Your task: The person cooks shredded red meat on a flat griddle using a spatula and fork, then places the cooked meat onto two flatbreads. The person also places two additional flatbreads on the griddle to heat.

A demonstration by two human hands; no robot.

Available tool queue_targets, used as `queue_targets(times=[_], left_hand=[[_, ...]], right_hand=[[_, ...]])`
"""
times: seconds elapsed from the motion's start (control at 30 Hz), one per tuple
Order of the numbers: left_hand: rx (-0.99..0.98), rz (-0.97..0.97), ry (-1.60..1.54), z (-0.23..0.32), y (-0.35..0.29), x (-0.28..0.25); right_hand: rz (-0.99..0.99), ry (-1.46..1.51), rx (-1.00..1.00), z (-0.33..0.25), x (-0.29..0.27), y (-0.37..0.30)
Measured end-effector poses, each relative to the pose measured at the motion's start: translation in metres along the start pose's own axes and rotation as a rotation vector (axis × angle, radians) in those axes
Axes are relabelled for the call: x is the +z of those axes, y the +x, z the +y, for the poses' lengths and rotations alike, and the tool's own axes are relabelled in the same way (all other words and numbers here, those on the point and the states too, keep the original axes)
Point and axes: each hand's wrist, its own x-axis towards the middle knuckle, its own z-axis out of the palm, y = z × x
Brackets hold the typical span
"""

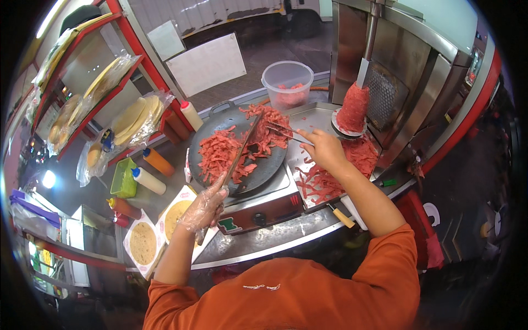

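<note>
My left hand point(206, 209), in a clear plastic glove, is closed round a long narrow knife point(238, 159), whose blade slants up across the round dark griddle point(264, 179). My right hand point(323, 147) grips metal tongs point(286, 133), their tips in the right-hand heap of red meat strips point(269, 124). Another heap of meat strips point(217, 151) lies left of the blade on the griddle. Right of it, more meat strips point(324, 184) are spread over a metal tray point(305, 113), beneath a cone of meat on a vertical spit point(353, 107).
Flatbreads point(143, 242) lie on white paper at the front left. Squeeze bottles point(148, 180) and a green basket point(124, 177) stand beside bagged flatbreads point(137, 118) on red shelves. Behind the tray is a clear bucket point(287, 77); a wooden-handled tool point(343, 216) juts from the tray's front.
</note>
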Motion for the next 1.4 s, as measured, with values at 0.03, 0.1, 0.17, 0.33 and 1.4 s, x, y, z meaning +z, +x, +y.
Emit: queue_targets(times=[0.03,0.1,0.17,0.33,1.4], left_hand=[[0.006,0.01,0.005,0.005,0.002,0.009],[0.027,0.027,0.087,0.013,0.01,0.024],[0.063,0.015,-0.011,0.017,0.022,0.039],[0.002,0.11,-0.33,0.019,0.038,0.042],[-0.059,0.219,-0.512,-0.087,-0.075,-0.006]], right_hand=[[-0.012,-0.006,0.013,0.008,0.0,-0.001],[0.041,-0.009,0.025,0.022,0.002,-0.002],[0.051,0.031,0.074,0.035,0.004,-0.002],[0.066,0.091,0.237,0.053,-0.004,-0.007],[-0.64,0.412,0.482,-0.11,-0.004,0.09]])
